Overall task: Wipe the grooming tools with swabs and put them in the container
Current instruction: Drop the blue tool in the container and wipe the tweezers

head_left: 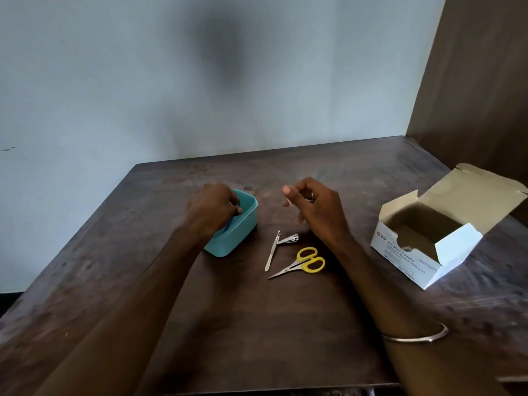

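The person's left hand [213, 208] sits over the teal container [243, 224], fingers curled down inside the rim; whether it's dropping a tool in or just steadying the tub can't be told, since the fingertips are hidden by the hand & wall. The right hand [314, 205] hovers above the table [257, 324], thumb & forefinger pinched on something small & pale, prob. a swab, though it's too blurred to be sure; other fingers loosely curled.

Still on the table, between the container & the open alcohol swab box [428, 244]: tweezers [272, 251], nail clipper [289, 239] touching the tweezers near their top end, & yellow-handled scissors [303, 264] just below. So three tools look left to wipe.

To do this step well: the left hand should let go cleanly & come out w/o tipping the tub, which sits near the table's left side. Next pick is best the clipper or tweezers, lifted one at a time since they overlap. Hold the tool by one end, wipe w/ the pinched swab along its length, blades away from fingers.
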